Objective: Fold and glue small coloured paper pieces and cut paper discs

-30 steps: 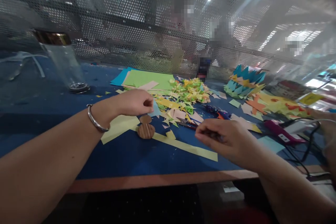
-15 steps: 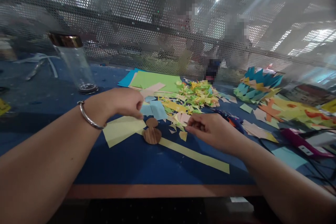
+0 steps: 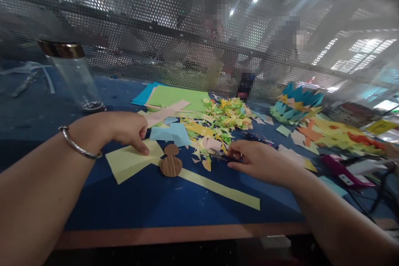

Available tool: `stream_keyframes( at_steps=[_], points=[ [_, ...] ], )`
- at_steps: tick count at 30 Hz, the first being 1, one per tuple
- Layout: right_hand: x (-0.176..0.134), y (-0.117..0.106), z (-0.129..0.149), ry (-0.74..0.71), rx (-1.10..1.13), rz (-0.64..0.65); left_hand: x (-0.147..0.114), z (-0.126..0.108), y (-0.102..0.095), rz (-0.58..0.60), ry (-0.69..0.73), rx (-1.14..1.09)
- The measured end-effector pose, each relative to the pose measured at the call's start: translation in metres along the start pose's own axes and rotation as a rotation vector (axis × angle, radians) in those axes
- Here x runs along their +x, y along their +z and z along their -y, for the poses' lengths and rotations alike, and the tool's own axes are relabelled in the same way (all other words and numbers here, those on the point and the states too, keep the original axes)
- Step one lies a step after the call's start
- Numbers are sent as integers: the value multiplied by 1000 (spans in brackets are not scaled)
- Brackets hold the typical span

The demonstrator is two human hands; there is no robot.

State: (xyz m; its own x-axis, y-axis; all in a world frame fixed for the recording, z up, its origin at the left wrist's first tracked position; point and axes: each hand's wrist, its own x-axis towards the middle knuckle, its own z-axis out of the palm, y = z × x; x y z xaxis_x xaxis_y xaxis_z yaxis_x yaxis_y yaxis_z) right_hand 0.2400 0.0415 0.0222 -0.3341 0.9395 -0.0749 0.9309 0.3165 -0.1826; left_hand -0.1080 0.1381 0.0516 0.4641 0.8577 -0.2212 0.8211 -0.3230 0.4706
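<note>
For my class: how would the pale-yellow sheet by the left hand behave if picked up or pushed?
The sheet looks thin, so it would likely flop when lifted. Lying flat, it should probably slide rather than roll if pushed.

Tool (image 3: pixel 220 155) prtly hidden, bkgd (image 3: pixel 349 45) blurry

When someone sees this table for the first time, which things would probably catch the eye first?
Most likely the heap of bright paper scraps near the middle of the blue table. Next, perhaps, the zigzag-edged paper ring in blue, yellow and green on the right, and the clear bottle with a shiny lid on the left. Closer, a brown two-circle shape lies between the left hand and right hand.
</note>
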Motion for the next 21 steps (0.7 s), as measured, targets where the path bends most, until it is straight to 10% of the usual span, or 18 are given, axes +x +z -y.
stream_keyframes(
  at_steps=[7,12,21],
  points=[
    [5,2,-7,-123,-28,-41,-16,-4,-17,241,-37,-52],
    [10,-13,-12,-91,80,-46,-22,-18,-25,94,-50,-416],
    [33,-23,1,-45,968,-11,15,-57,36,25,65,-1183]
  ],
)
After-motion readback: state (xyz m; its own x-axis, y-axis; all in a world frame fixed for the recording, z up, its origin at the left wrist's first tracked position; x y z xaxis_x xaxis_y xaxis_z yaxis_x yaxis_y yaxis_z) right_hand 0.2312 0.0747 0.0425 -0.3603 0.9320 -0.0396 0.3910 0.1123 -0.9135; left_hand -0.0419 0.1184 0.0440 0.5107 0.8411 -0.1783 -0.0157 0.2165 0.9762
